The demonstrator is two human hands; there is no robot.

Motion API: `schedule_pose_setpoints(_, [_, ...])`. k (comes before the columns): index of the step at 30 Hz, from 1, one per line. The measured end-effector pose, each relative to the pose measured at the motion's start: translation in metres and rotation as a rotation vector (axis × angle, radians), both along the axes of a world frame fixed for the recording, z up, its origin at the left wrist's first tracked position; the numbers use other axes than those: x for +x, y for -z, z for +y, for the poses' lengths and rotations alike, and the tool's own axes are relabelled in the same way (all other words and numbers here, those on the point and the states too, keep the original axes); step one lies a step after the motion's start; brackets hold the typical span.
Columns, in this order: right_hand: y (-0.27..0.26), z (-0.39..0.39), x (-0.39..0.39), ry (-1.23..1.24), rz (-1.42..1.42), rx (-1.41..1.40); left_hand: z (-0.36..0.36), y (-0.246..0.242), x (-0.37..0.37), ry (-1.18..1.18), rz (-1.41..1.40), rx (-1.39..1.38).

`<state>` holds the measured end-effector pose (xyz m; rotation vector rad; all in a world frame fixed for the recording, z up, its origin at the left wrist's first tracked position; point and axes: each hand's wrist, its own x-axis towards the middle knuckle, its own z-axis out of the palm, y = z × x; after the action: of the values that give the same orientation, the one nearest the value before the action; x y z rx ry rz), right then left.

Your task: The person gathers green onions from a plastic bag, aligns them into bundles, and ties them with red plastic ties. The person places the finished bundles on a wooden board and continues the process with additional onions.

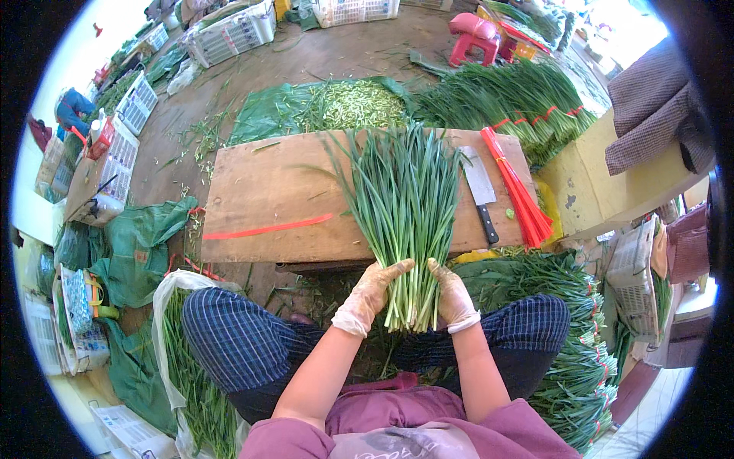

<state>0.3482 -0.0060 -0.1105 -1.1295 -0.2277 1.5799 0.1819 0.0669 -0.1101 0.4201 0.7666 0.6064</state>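
Observation:
Both my gloved hands grip a thick, loose bunch of garlic chives at its pale stem end. My left hand wraps the left side, thumb across the front, and my right hand holds the right side. The cut ends hang over the near edge of a wooden board, and the green leaves lie across it. One red tie strip rests on the board's left. To the right of the chives lies a cleaver with a black handle, beside a bundle of red tie strips.
Tied chive bundles lie beyond the board, and more are stacked at my right. Loose chives fill a white bag at my left. Trimmings cover a green sheet behind the board. White plastic crates and a pink stool stand farther off.

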Motion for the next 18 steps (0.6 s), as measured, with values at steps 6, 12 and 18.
schedule_pose_setpoints(6, [0.000, -0.012, -0.014, -0.131, -0.248, 0.025, -0.013, -0.002, -0.004, 0.068, 0.074, 0.053])
schedule_pose_setpoints(12, [0.013, -0.023, -0.015, -0.066, 0.037, -0.010, -0.020, 0.009, -0.021, 0.063, -0.112, -0.230])
schedule_pose_setpoints(18, [0.021, -0.020, -0.019, 0.349, 0.020, -0.002, -0.025, 0.022, -0.017, 0.007, -0.410, -0.486])
